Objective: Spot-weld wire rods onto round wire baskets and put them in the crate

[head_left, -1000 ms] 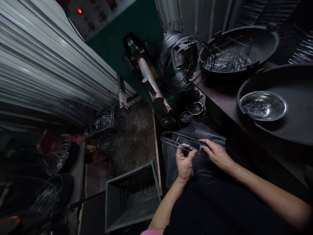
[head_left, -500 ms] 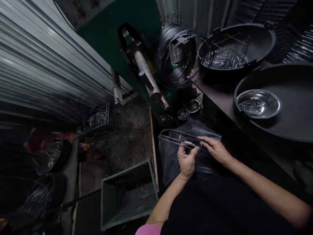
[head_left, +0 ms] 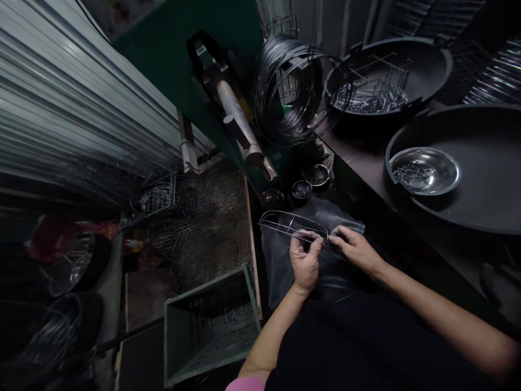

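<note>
While the left forearm reaches up and forward from a pink sleeve point(head_left: 246, 383), the left hand point(head_left: 305, 266) stands upright over the lap, knuckles bent, with thumb and fingers pinching the near end of a wire frame point(head_left: 290, 222). The right hand point(head_left: 360, 250) comes in from the right, palm down, its fingers bent and its thumb drawn close to them beside the same end; whether they grip anything is hard to tell (the light is poor there). The wire frame, 1 in number, lies lengthwise above a dark sheet point(head_left: 285, 271), its rounded far end pointing away to the left, and the left fingers cover some of its near end.

To the right sit 2 wide dark pans: the far pan point(head_left: 431, 70) holds loose metal pieces point(head_left: 370, 100) and a wire rack point(head_left: 386, 68), the near pan point(head_left: 484, 157) holds 1 shiny bowl point(head_left: 443, 174) with thin metal bits at its left side. Beyond the hands are 2 small dishes, the larger dish point(head_left: 316, 175) just beside the smaller dish point(head_left: 302, 189). A green machine point(head_left: 163, 49) stands ahead, its metal arm point(head_left: 236, 106) slanting down toward the frame but apart from it. 1 wire coil point(head_left: 268, 92) partly blocks the far pan's left edge. At lower left, 1 green crate point(head_left: 167, 342) holds wire pieces.
</note>
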{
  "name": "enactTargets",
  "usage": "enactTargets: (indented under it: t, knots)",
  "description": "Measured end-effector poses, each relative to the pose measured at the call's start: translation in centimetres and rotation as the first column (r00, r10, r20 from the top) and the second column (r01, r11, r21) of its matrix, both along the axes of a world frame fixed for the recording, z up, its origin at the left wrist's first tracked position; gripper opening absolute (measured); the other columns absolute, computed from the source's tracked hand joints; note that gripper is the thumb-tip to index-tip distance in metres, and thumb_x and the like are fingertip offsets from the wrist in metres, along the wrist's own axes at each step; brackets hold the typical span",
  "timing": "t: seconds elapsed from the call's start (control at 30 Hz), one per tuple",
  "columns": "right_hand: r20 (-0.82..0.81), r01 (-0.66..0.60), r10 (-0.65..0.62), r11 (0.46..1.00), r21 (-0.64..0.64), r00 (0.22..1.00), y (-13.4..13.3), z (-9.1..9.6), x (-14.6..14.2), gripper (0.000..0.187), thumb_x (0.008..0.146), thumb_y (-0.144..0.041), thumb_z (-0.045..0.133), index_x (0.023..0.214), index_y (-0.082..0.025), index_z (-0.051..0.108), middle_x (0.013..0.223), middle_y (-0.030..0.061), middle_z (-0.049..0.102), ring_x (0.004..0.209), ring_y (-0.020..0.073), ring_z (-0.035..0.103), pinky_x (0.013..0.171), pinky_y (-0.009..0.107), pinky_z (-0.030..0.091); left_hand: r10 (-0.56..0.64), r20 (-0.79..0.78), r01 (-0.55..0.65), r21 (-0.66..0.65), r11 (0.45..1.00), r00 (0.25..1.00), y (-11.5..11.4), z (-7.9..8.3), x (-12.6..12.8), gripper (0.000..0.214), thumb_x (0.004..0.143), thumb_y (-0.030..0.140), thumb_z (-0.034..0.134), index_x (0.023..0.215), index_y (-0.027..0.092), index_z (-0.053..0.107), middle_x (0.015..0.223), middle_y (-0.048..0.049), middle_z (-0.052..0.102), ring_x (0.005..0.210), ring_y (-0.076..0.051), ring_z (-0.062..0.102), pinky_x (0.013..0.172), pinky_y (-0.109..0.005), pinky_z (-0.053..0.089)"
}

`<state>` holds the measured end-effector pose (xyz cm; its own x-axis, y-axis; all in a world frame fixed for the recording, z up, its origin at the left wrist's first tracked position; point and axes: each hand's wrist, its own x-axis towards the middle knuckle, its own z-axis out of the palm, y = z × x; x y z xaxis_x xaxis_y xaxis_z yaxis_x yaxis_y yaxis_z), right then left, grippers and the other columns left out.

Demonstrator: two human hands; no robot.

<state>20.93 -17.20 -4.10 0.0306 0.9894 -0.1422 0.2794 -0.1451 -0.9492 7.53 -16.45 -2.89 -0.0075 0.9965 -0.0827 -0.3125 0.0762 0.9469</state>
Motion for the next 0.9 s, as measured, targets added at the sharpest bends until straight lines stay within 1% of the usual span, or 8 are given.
enactTargets:
  t: [0.1, 0.17, 0.33, 0.63, 0.9]
  knots:
    - [-0.062, -0.008, 0.007, 1.0, -0.014, 0.998, 0.2, 0.0, 0.0, 0.03, 0.081, -0.047, 0.048, 0.069, -0.02, 0.05, 0.063, -0.0016, 0.048, 0.062, 0.0144, 0.045, 0.058, 0.026, 0.037, -0.022, -0.02, 0.022, -0.007, 1.0, 1.0, -0.1, 0.2, 0.0, 0.02, 0.075, 0.026, 0.067, 0.086, 0.019, 0.053, 0.082, 0.0006, 0.06, 0.069, -0.009, 0.057, 0.069, -0.023, 0.048]
    - [-0.075, -0.013, 0.011, 1.0, -0.019, 0.997, 0.3, -0.2, 0.1, 0.03, 0.081, -0.047, 0.048, 0.068, -0.02, 0.05, 0.063, -0.0016, 0.048, 0.063, 0.0145, 0.044, 0.059, 0.026, 0.037, -0.028, -0.053, 0.027, -0.012, 1.0, 0.998, -0.2, 0.3, 0.0, 0.019, 0.076, 0.028, 0.066, 0.086, 0.019, 0.052, 0.081, 0.0001, 0.06, 0.068, -0.009, 0.057, 0.069, -0.024, 0.048]
    - [-0.067, -0.026, 0.023, 0.999, -0.041, 0.997, 0.6, -0.7, 0.7, 0.031, 0.081, -0.048, 0.046, 0.066, -0.02, 0.047, 0.063, -0.0013, 0.047, 0.064, 0.015, 0.044, 0.06, 0.026, 0.036, -0.023, -0.138, 0.023, 0.0, 1.0, 0.99, -0.3, 0.2, 0.4, 0.018, 0.077, 0.027, 0.065, 0.086, 0.018, 0.053, 0.079, 0.0, 0.059, 0.07, -0.01, 0.057, 0.07, -0.024, 0.048]
    - [-0.093, -0.039, 0.031, 0.995, -0.089, 0.995, 0.8, -1.4, 1.0, 0.033, 0.081, -0.048, 0.044, 0.064, -0.02, 0.046, 0.06, -0.0028, 0.042, 0.06, 0.0137, 0.04, 0.057, 0.026, 0.034, -0.033, -0.188, 0.029, -0.021, 0.999, 0.982, -0.3, 0.3, 0.7, 0.016, 0.077, 0.026, 0.065, 0.085, 0.018, 0.054, 0.081, -0.0005, 0.06, 0.076, -0.011, 0.059, 0.074, -0.025, 0.047]
    - [-0.079, -0.05, 0.044, 0.997, -0.067, 0.996, 0.4, -1.6, 0.8, 0.032, 0.083, -0.047, 0.042, 0.065, -0.021, 0.046, 0.06, -0.0023, 0.044, 0.061, 0.0145, 0.042, 0.058, 0.026, 0.034, -0.024, -0.238, 0.019, -0.024, 1.0, 0.971, 0.1, 0.4, 0.6, 0.017, 0.077, 0.029, 0.065, 0.083, 0.017, 0.055, 0.079, -0.0015, 0.06, 0.075, -0.012, 0.06, 0.074, -0.025, 0.048]
